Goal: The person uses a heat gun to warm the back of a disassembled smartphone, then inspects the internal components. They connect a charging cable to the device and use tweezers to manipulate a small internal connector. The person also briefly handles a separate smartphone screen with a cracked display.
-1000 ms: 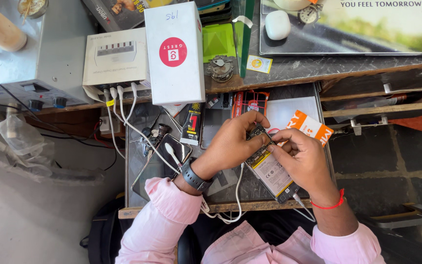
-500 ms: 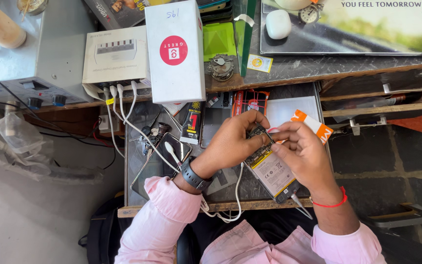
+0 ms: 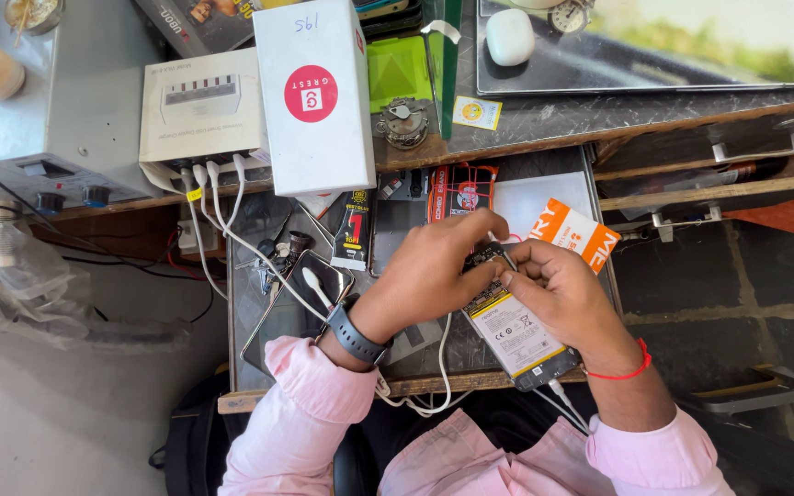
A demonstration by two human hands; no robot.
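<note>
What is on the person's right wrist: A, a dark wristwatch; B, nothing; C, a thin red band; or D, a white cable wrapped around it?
C: a thin red band circles the wrist behind the right hand, which holds the opened phone; the dark watch sits on the left wrist instead.

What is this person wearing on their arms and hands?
Both arms are in pink long sleeves with buttoned cuffs. The left hand is bare, with a dark wristwatch on its wrist. The right hand is bare too, with a thin red thread band round its wrist. No gloves.
</note>
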